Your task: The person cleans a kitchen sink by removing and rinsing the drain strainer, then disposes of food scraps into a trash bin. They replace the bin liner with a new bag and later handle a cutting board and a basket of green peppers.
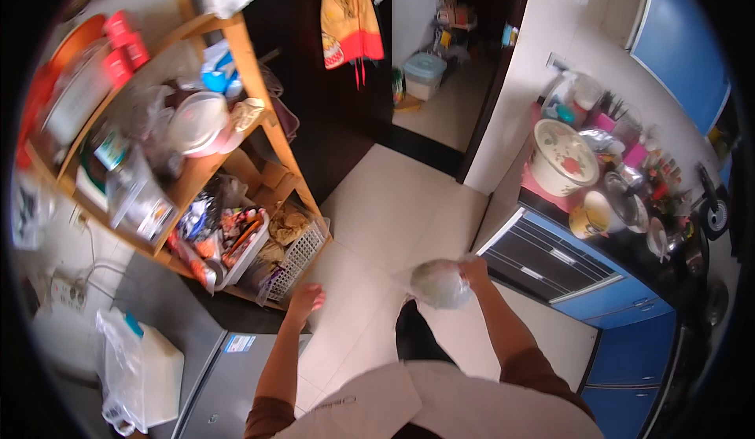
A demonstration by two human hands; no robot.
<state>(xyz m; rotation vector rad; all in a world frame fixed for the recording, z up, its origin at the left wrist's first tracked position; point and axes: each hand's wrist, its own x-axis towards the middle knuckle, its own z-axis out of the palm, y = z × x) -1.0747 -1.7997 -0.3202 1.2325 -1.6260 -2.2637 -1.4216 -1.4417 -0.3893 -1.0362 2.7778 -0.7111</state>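
Note:
My right hand (473,270) grips the gathered top of a clear plastic bag (441,284), which hangs low over the floor by my leg. Something round and pale green shows through the film, but I cannot tell what it is. On the other side, my left hand (307,302) holds nothing and its fingers curl loosely. It is beside a white perforated basket (298,260) on the lowest visible shelf of a wooden rack (253,56). My leg, in a dark trouser, is between the two hands.
A grey refrigerator (236,380) stands at lower left, a white container (159,374) on its top. To the right, a counter carries a lidded floral pot (563,159) and a yellow cup (590,215). Ahead, a dark door with an apron (351,14) flanks a doorway (436,115).

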